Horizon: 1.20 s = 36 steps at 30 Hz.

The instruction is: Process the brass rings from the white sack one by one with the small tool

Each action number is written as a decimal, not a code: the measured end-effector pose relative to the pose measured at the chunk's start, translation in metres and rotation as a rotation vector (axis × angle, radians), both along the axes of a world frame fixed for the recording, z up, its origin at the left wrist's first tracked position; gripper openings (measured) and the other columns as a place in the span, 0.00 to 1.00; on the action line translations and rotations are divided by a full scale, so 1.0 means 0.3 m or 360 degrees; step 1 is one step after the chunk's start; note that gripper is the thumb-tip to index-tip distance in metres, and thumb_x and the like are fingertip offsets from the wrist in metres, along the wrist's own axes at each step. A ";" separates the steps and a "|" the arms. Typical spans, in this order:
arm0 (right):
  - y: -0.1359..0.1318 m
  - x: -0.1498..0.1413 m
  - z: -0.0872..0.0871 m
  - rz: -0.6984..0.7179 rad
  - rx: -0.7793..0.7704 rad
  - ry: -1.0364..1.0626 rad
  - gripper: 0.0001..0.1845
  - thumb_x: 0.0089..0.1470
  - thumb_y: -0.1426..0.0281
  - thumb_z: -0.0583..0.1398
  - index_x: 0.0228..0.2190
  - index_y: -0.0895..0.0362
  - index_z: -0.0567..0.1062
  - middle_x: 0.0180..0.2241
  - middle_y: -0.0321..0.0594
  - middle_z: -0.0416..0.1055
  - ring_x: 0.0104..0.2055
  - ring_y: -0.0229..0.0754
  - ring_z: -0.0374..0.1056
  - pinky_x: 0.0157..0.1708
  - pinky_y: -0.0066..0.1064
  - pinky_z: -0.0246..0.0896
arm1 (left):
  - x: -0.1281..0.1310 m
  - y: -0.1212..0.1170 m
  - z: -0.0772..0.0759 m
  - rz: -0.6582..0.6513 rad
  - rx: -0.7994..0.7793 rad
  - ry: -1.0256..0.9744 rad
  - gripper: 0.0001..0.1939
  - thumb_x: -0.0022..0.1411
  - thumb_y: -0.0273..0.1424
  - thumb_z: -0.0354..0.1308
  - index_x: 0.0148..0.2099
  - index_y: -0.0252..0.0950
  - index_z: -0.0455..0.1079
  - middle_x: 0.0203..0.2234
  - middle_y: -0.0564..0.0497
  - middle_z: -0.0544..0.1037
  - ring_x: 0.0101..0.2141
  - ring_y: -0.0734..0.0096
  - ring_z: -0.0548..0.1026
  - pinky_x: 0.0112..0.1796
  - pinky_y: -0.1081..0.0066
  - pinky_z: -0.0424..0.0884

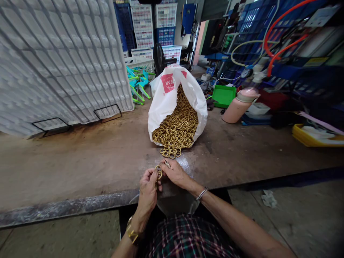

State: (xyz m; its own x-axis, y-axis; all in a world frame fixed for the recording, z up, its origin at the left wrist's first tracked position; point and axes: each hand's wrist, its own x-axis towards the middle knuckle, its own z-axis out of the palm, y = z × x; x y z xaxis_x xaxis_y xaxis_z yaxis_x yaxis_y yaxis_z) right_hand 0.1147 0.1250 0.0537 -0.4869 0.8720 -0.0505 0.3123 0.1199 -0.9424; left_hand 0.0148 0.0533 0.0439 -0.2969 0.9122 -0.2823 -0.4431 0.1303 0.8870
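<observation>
Several brass-coloured rings point(159, 173) are pinched between the fingers and thumb of my left hand point(149, 185) at the table's front edge. Close against them, my right hand point(173, 171) is closed on a small, thin metallic tool point(167, 163) whose exact kind I cannot make out. Its fingertips meet the rings. Just beyond my hands, a white sack point(160, 105) lies with its mouth towards me, and a heap of the same rings point(179, 125) fills it. A few loose rings point(171, 153) spill from the mouth onto the table.
The brown table point(107, 157) carries stacked white moulded trays point(67, 53) at left, with black wire stands point(108, 111) at their base. Rightward are a green tray point(223, 96), a pink bottle point(240, 106) and a yellow tray point(314, 139). Plastic crates point(142, 21) are stacked behind.
</observation>
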 end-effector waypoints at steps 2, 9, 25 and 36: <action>-0.011 0.001 0.001 0.0072 -0.0165 0.0040 0.12 0.54 0.66 0.51 0.25 0.59 0.68 0.18 0.30 0.61 0.21 0.31 0.58 0.23 0.22 0.52 | 0.007 0.000 -0.008 -0.0006 0.0014 0.0141 0.16 0.53 0.42 0.57 0.34 0.34 0.62 0.20 0.57 0.69 0.16 0.83 0.61 0.16 0.81 0.58; -0.015 0.010 0.024 0.0090 -0.0227 0.0150 0.12 0.53 0.65 0.52 0.23 0.60 0.68 0.16 0.29 0.60 0.20 0.30 0.57 0.21 0.21 0.51 | 0.006 0.004 0.006 -0.0113 -0.0013 0.0127 0.17 0.54 0.42 0.57 0.37 0.35 0.61 0.21 0.56 0.70 0.16 0.83 0.61 0.16 0.81 0.58; 0.017 0.011 0.010 0.0062 -0.0341 0.0101 0.15 0.50 0.65 0.53 0.17 0.59 0.64 0.14 0.28 0.55 0.17 0.27 0.48 0.17 0.20 0.44 | -0.007 -0.005 0.025 -0.0192 -0.0015 -0.0088 0.16 0.50 0.39 0.61 0.37 0.35 0.63 0.27 0.54 0.70 0.18 0.83 0.62 0.17 0.80 0.60; 0.014 0.009 0.015 0.0140 -0.0174 -0.0010 0.09 0.48 0.68 0.54 0.21 0.60 0.68 0.19 0.30 0.64 0.22 0.30 0.57 0.23 0.21 0.50 | -0.011 -0.014 0.018 -0.0201 -0.0020 -0.0204 0.15 0.51 0.40 0.60 0.34 0.35 0.62 0.20 0.58 0.66 0.17 0.82 0.62 0.17 0.79 0.61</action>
